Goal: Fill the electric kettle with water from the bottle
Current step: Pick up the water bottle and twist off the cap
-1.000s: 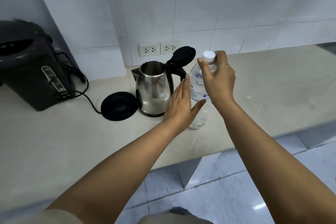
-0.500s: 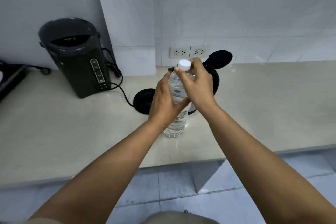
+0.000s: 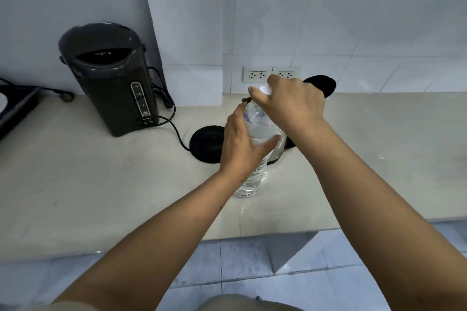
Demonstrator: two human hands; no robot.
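Note:
A clear plastic water bottle [image 3: 252, 179] stands upright on the beige counter [image 3: 101, 179], with water in it. My left hand [image 3: 240, 144] is wrapped around its middle. My right hand [image 3: 293, 101] grips its white cap [image 3: 265, 89] from above. Right behind the bottle stands the steel electric kettle [image 3: 278, 149], mostly hidden by my hands; its black lid [image 3: 323, 84] is flipped up open. The kettle's round black base [image 3: 208, 142] lies on the counter just left of it, with its cord running left.
A dark grey hot-water dispenser [image 3: 111, 83] stands at the back left, cords looped beside it. Two wall sockets [image 3: 257, 74] sit behind the kettle. A dark appliance [image 3: 15, 106] shows at the far left edge. The counter's front edge runs below the bottle, over a tiled floor.
My left hand closed around the bottle's middle and the right hand settled over the cap. The view shifted, so the kettle now sits hidden behind the bottle and hands.

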